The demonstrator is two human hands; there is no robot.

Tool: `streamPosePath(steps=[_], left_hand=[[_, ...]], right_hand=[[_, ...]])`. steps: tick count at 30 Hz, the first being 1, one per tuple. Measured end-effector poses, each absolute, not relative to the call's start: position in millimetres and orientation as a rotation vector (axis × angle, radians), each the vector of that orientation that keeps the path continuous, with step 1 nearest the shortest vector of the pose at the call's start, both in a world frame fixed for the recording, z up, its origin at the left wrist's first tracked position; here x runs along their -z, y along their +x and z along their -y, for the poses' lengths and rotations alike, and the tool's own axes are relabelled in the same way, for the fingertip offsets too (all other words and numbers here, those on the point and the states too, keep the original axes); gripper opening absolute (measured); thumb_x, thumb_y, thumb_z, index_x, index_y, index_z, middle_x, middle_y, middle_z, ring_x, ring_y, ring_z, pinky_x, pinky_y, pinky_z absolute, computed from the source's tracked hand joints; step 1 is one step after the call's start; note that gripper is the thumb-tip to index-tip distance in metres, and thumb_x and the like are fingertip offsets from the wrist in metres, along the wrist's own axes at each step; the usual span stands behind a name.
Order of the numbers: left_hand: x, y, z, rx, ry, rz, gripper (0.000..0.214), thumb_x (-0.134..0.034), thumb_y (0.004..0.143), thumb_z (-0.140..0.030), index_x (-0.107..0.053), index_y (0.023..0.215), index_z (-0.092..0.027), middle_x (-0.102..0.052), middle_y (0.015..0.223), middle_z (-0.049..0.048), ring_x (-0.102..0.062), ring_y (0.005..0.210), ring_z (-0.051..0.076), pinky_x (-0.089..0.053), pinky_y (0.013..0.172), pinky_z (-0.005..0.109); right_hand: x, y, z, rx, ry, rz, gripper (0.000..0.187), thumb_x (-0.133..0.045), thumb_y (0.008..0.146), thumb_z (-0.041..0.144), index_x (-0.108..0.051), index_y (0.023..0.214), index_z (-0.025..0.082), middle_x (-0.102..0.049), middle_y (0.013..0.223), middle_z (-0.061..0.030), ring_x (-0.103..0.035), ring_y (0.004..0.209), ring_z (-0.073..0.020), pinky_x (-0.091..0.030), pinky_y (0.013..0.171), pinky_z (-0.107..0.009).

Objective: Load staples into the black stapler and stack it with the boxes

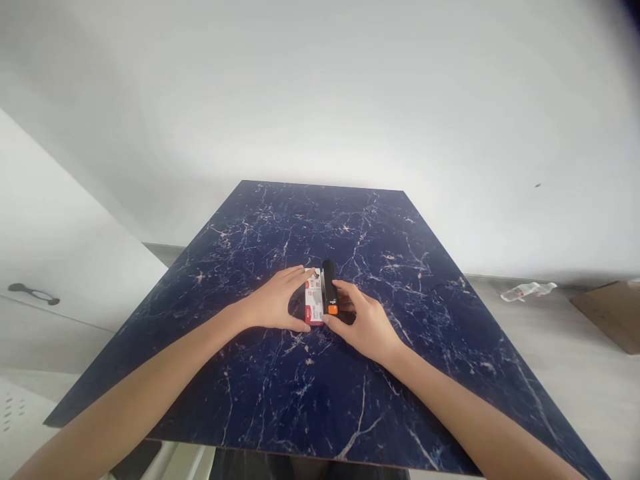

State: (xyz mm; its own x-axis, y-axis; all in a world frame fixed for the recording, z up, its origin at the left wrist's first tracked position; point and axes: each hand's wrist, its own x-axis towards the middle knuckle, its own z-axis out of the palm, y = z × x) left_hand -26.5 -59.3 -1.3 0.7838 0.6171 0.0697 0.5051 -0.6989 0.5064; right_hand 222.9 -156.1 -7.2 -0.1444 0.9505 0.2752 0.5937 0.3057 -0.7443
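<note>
A small red and white printed box [314, 303] lies near the middle of the table, its long side pointing away from me. My left hand [277, 298] holds it from the left, thumb at the near end and fingers at the far end. Right beside the box, along its right side, is a black stapler [329, 283] with an orange part at its near end. My right hand [367, 320] is curved around the stapler from the right, its thumb by the near corner of the box and its fingertips at the stapler's side. Some of its fingers are hidden.
The dark blue marble-patterned table [320, 227] reaches to a white wall. On the floor to the right are a clear plastic bottle [523, 292] and a brown cardboard piece [610, 313]. A white cabinet door with a dark handle [34, 293] stands at the left.
</note>
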Motion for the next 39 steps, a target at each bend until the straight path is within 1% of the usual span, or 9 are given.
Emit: streamPosePath(steps=[9, 16, 23, 27, 30, 33, 35, 37, 39], left_hand=[[9, 11, 51, -0.386, 2.576, -0.845, 0.126, -0.072, 0.070, -0.080, -0.010, 0.165, -0.024, -0.023, 0.168, 0.0142, -0.021, 0.154, 0.042, -0.025, 0.122, 0.059], [8, 146, 16, -0.379, 2.575, -0.840, 0.138, -0.065, 0.068, -0.088, -0.003, 0.164, -0.012, -0.016, 0.169, 0.0193, -0.022, 0.153, 0.042, -0.024, 0.124, 0.055], [13, 285, 13, -0.333, 2.656, -0.662, 0.130, -0.058, 0.073, -0.088, -0.006, 0.164, -0.012, -0.022, 0.167, 0.0198, -0.018, 0.154, 0.042, -0.020, 0.124, 0.055], [15, 298, 10, -0.306, 2.625, -0.640, 0.129, -0.051, 0.075, -0.091, 0.000, 0.164, -0.013, -0.016, 0.169, 0.0186, -0.011, 0.155, 0.044, -0.018, 0.124, 0.057], [14, 289, 11, -0.390, 2.584, -0.686, 0.113, -0.041, 0.086, -0.086, 0.000, 0.164, -0.015, -0.012, 0.170, 0.0170, -0.010, 0.156, 0.043, -0.018, 0.124, 0.058], [10, 271, 22, -0.618, 2.619, -0.671, 0.087, -0.034, 0.099, -0.069, -0.010, 0.163, -0.016, -0.022, 0.168, 0.0169, -0.021, 0.154, 0.038, -0.022, 0.123, 0.055], [6, 252, 36, -0.789, 2.656, -0.624, 0.070, -0.032, 0.105, -0.056, -0.022, 0.160, -0.016, -0.039, 0.160, 0.0163, -0.036, 0.147, 0.033, -0.030, 0.119, 0.050], [3, 226, 51, -0.878, 2.682, -0.645, 0.055, -0.034, 0.106, -0.047, -0.040, 0.151, -0.015, -0.059, 0.140, 0.0153, -0.054, 0.129, 0.031, -0.040, 0.109, 0.048], [2, 191, 65, -0.867, 2.727, -0.718, 0.039, -0.038, 0.106, -0.040, -0.063, 0.124, -0.016, -0.071, 0.108, 0.0116, -0.064, 0.104, 0.028, -0.047, 0.095, 0.046]], right_hand=[[-6, 240, 146, -0.459, -1.584, 1.751, 0.060, -0.065, 0.076, 0.022, -0.051, 0.134, 0.029, -0.075, 0.106, -0.0018, -0.073, 0.085, -0.0222, -0.059, 0.081, -0.036], [-16, 330, 106, -0.155, -2.101, 1.582, 0.049, -0.058, 0.084, 0.032, -0.055, 0.132, 0.021, -0.076, 0.106, -0.0101, -0.072, 0.095, -0.0310, -0.052, 0.082, -0.038], [-24, 433, 100, -0.101, -2.523, 1.283, 0.036, -0.050, 0.091, 0.038, -0.065, 0.113, 0.013, -0.073, 0.106, -0.0205, -0.070, 0.099, -0.0343, -0.049, 0.081, -0.039], [-21, 444, 103, -0.075, -2.538, 1.249, 0.036, -0.049, 0.093, 0.038, -0.064, 0.115, 0.014, -0.072, 0.107, -0.0192, -0.069, 0.099, -0.0323, -0.050, 0.082, -0.038], [-19, 436, 103, 0.036, -2.499, 1.242, 0.039, -0.049, 0.094, 0.039, -0.061, 0.121, 0.013, -0.069, 0.112, -0.0190, -0.067, 0.102, -0.0322, -0.050, 0.085, -0.040], [-21, 423, 104, 0.329, -2.295, 1.276, 0.044, -0.050, 0.095, 0.037, -0.056, 0.132, 0.013, -0.062, 0.127, -0.0192, -0.059, 0.114, -0.0346, -0.048, 0.093, -0.043], [-23, 411, 104, 0.476, -2.080, 1.346, 0.043, -0.047, 0.098, 0.033, -0.054, 0.136, 0.013, -0.056, 0.137, -0.0181, -0.052, 0.124, -0.0345, -0.045, 0.102, -0.046], [-24, 393, 104, 0.460, -1.868, 1.491, 0.035, -0.042, 0.102, 0.029, -0.057, 0.131, 0.016, -0.057, 0.134, -0.0160, -0.052, 0.126, -0.0313, -0.043, 0.107, -0.045], [-20, 368, 106, 0.320, -1.689, 1.690, 0.030, -0.038, 0.105, 0.025, -0.063, 0.120, 0.020, -0.063, 0.120, -0.0134, -0.057, 0.117, -0.0277, -0.045, 0.104, -0.043]])
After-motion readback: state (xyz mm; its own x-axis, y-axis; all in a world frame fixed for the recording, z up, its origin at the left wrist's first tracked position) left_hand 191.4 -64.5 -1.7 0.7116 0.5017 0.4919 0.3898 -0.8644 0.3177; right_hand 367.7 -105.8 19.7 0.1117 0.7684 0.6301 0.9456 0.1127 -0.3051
